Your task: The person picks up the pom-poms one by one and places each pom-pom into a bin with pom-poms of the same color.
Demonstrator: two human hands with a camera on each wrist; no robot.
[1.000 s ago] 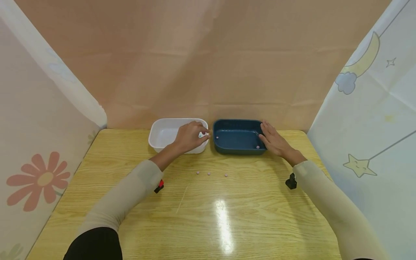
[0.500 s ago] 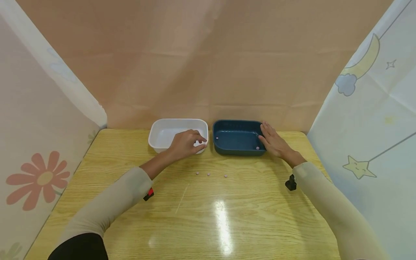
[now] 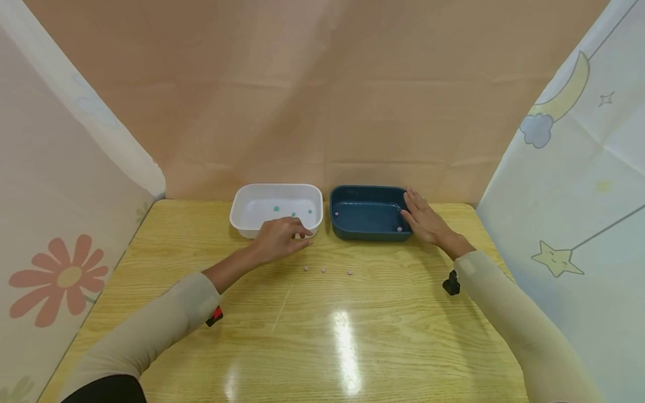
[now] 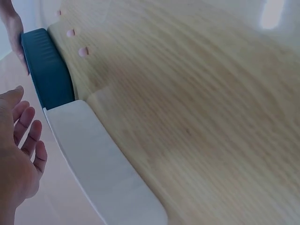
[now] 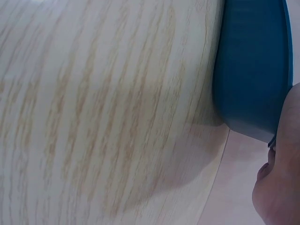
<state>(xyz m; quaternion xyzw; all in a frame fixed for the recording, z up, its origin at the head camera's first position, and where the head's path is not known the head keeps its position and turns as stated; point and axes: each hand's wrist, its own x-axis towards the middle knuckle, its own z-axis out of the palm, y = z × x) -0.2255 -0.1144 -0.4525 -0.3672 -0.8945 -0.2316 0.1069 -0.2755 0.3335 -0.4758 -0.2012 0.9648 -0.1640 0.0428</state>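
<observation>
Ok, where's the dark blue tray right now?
In the head view, the dark blue tray is right of centre, near the far edge of the table, immediately right of the white tray.

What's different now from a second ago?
The left hand has drawn back toward the person and a little left, from over the right end of the white box to its near edge, uncovering green beads inside. Whether it let anything go, I can't tell. The right hand still rests on the blue box; the pink beads on the table and in that box stay put.
</observation>
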